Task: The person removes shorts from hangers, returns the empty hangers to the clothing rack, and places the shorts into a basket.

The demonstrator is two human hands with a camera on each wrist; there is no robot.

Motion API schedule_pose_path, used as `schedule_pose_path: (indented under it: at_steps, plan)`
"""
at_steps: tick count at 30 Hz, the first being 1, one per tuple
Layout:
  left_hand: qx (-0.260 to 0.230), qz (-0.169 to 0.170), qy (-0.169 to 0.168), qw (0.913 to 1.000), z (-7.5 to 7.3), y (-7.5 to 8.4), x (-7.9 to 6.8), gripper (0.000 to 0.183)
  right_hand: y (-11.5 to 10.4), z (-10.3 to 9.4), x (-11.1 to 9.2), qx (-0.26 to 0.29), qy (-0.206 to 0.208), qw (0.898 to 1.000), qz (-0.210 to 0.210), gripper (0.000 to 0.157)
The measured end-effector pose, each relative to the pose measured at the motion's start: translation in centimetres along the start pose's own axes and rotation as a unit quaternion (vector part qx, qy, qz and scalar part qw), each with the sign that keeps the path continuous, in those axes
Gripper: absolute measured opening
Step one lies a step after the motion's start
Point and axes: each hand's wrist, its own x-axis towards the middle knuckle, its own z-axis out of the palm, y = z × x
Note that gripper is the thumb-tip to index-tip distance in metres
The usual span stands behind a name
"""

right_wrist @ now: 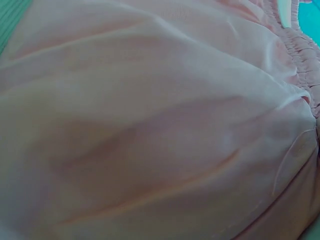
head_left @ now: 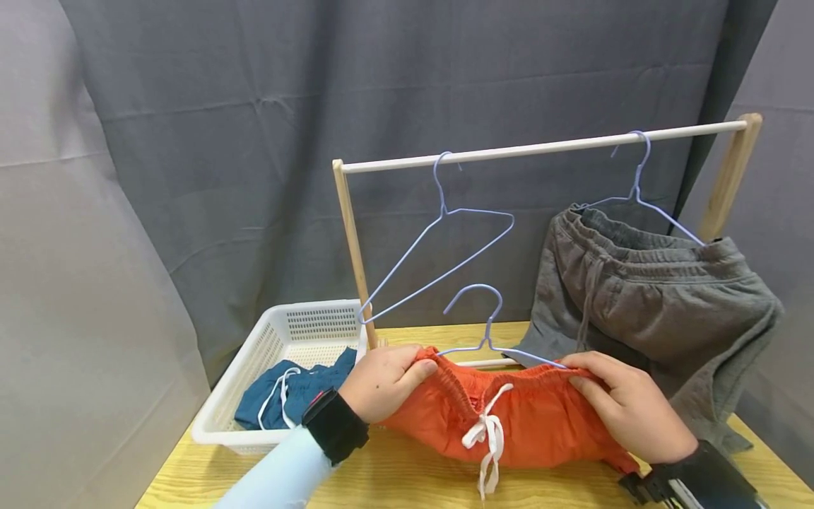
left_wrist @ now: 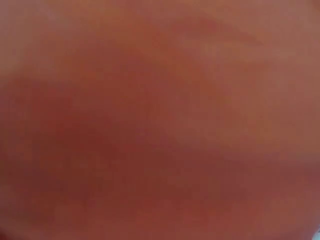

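Observation:
Orange shorts [head_left: 540, 428] with a white drawstring [head_left: 490, 435] tied in a bow are stretched between the two hands above the table. A light purple wire hanger [head_left: 488, 334] sits inside their waistband, its hook pointing up. My left hand [head_left: 391, 382] pinches the waistband's left end, thumb on the outside. At the right end, my right hand [head_left: 626, 406] grips the waistband where the hanger's arm reaches it. Blurred fabric of the shorts [left_wrist: 160, 120] fills the left wrist view. The right wrist view shows the folds of the shorts [right_wrist: 150, 125], with gathered waistband at the upper right.
Behind stands a wooden rack with a white rail [head_left: 540, 148]. A bare purple hanger [head_left: 439, 219] hangs on it, and grey pants [head_left: 649, 283] hang from another at the right. A white basket [head_left: 238, 367] with blue shorts [head_left: 311, 385] stands at the left on the wooden table [head_left: 184, 474].

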Motion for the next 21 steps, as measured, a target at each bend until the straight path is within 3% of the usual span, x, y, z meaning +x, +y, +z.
schedule_pose_path:
  at_steps: [9,15,21]
  plan:
    - [0.004,-0.003,-0.020,0.9998,0.4,0.9,0.5,0.034,-0.4,1.0,0.2,0.002,-0.004,1.000,-0.030,0.031]
    - [0.009,-0.016,-0.015,0.9997,0.5,1.1,0.6,0.036,-0.6,1.3,0.4,-0.001,0.000,0.999,-0.039,0.034]
    - [0.020,0.001,-0.008,0.9998,0.7,1.3,0.9,0.033,-0.9,1.7,0.6,-0.013,-0.003,0.999,-0.050,0.035]
